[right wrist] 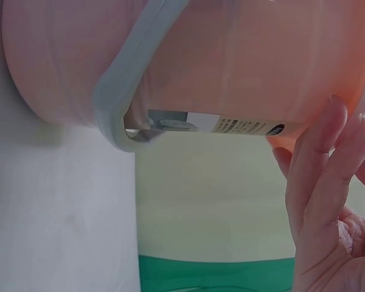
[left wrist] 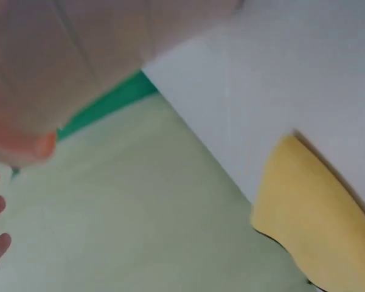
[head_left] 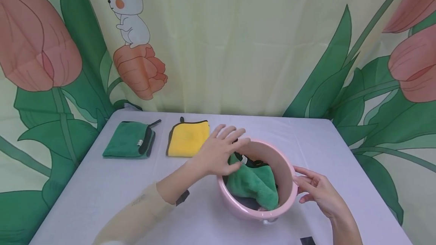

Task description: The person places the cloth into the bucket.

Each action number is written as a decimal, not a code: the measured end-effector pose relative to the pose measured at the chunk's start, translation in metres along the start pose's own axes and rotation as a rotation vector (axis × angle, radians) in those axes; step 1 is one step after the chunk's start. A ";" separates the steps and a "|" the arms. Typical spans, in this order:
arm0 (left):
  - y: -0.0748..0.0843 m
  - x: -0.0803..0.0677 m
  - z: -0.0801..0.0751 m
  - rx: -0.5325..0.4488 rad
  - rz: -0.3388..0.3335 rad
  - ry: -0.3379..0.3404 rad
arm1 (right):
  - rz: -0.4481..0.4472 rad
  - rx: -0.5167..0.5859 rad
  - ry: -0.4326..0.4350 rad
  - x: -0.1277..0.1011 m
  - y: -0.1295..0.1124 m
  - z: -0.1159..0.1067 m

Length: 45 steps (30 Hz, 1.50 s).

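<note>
A pink bucket point(head_left: 235, 211) stands on the table, with a crumpled green cloth point(head_left: 253, 182) inside it. My left hand point(head_left: 221, 152) hovers over the bucket's left rim, fingers spread, holding nothing. It partly covers the cloth. At the bucket's right side, my right hand point(head_left: 320, 190) touches the rim with fairly straight fingers. The right wrist view shows those fingertips point(right wrist: 334, 112) against the bucket's outer wall, near a printed label point(right wrist: 213, 123). A folded yellow cloth point(head_left: 187, 139) lies left of my left hand, and in the left wrist view part of it shows.
A folded green cloth point(head_left: 127, 139) with dark edging lies at the table's far left. The bucket's grey handle point(right wrist: 125, 79) hangs down its side. Dark patches point(head_left: 307, 241) mark the white tabletop point(head_left: 190, 214). Behind stands a curtain point(head_left: 238, 48) printed with tulips and a rabbit.
</note>
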<state>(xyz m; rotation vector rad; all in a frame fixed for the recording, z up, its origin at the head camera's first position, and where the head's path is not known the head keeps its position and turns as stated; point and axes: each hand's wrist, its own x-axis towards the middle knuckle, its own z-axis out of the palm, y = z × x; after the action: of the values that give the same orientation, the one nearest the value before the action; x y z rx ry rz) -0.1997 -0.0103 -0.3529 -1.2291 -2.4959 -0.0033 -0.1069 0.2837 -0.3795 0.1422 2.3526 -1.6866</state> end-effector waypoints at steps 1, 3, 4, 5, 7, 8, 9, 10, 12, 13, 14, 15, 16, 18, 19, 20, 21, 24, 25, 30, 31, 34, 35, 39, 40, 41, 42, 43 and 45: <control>-0.007 -0.003 0.001 0.002 -0.040 0.020 | -0.001 0.000 0.000 0.000 0.000 0.000; -0.021 -0.008 0.005 -0.001 -0.113 0.065 | -0.004 0.001 0.003 0.000 0.000 0.000; -0.028 -0.011 0.008 0.002 -0.152 0.080 | -0.004 0.001 0.005 0.000 0.001 0.000; -0.035 -0.014 0.011 0.000 -0.194 0.091 | -0.004 0.001 0.007 0.000 0.001 0.000; -0.049 -0.019 0.018 -0.002 -0.274 0.104 | -0.003 0.002 0.007 0.000 0.001 0.000; -0.055 -0.022 0.022 -0.005 -0.311 0.101 | -0.003 0.003 0.006 0.000 0.001 0.000; -0.061 -0.025 0.027 -0.004 -0.347 0.090 | -0.001 0.004 0.005 0.000 0.001 0.000; -0.067 -0.028 0.032 -0.010 -0.378 0.082 | 0.001 0.004 0.004 0.000 0.001 0.001; -0.076 -0.033 0.042 -0.019 -0.427 0.054 | 0.004 0.005 0.004 0.001 0.001 0.001; -0.079 -0.035 0.047 -0.020 -0.446 0.039 | 0.006 0.005 0.005 0.001 0.001 0.001; -0.083 -0.037 0.051 -0.023 -0.461 0.021 | 0.008 0.005 0.005 0.001 0.001 0.001; -0.085 -0.039 0.056 -0.021 -0.473 0.004 | 0.009 0.005 0.006 0.001 0.001 0.001; -0.087 -0.041 0.061 -0.027 -0.483 -0.008 | 0.008 0.006 0.007 0.001 0.001 0.001; -0.091 -0.045 0.069 -0.029 -0.497 -0.040 | 0.008 0.007 0.007 0.001 0.001 0.001; -0.092 -0.047 0.073 -0.025 -0.500 -0.056 | 0.007 0.008 0.007 0.001 0.001 0.001; -0.094 -0.049 0.077 -0.020 -0.501 -0.074 | 0.004 0.008 0.006 0.001 0.001 0.001; -0.095 -0.050 0.080 -0.015 -0.501 -0.089 | 0.002 0.009 0.006 0.001 0.002 0.001; -0.098 -0.054 0.091 -0.012 -0.499 -0.143 | -0.010 0.009 0.003 0.001 0.002 0.001; -0.099 -0.055 0.094 -0.011 -0.497 -0.167 | -0.015 0.009 0.002 0.001 0.002 0.001; -0.102 -0.064 0.109 0.011 -0.466 -0.263 | -0.032 0.008 -0.001 0.001 0.003 0.001; -0.103 -0.066 0.111 0.011 -0.461 -0.276 | -0.033 0.007 -0.002 0.001 0.003 0.001; -0.104 -0.072 0.118 0.000 -0.461 -0.310 | -0.039 0.003 -0.002 0.001 0.003 0.001; -0.105 -0.074 0.119 -0.010 -0.463 -0.316 | -0.042 0.003 -0.003 0.001 0.003 0.001; -0.106 -0.079 0.125 -0.057 -0.483 -0.351 | -0.061 0.004 -0.009 0.001 0.004 0.001; -0.106 -0.080 0.125 -0.068 -0.488 -0.357 | -0.066 0.004 -0.011 0.001 0.005 0.001; -0.107 -0.080 0.126 -0.074 -0.489 -0.360 | -0.070 0.004 -0.013 0.001 0.005 0.001; -0.107 -0.080 0.127 -0.080 -0.491 -0.369 | -0.074 0.005 -0.014 0.001 0.005 0.001; -0.108 -0.080 0.127 -0.087 -0.493 -0.376 | -0.077 0.006 -0.016 0.001 0.005 0.001; -0.109 -0.079 0.128 -0.107 -0.497 -0.387 | -0.077 0.006 -0.015 0.001 0.005 0.000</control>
<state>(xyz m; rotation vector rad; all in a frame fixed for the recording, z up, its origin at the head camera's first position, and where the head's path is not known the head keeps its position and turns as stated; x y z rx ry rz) -0.2797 -0.1182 -0.4807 -0.6580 -3.1159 -0.0275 -0.1067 0.2848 -0.3845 0.0398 2.3712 -1.7232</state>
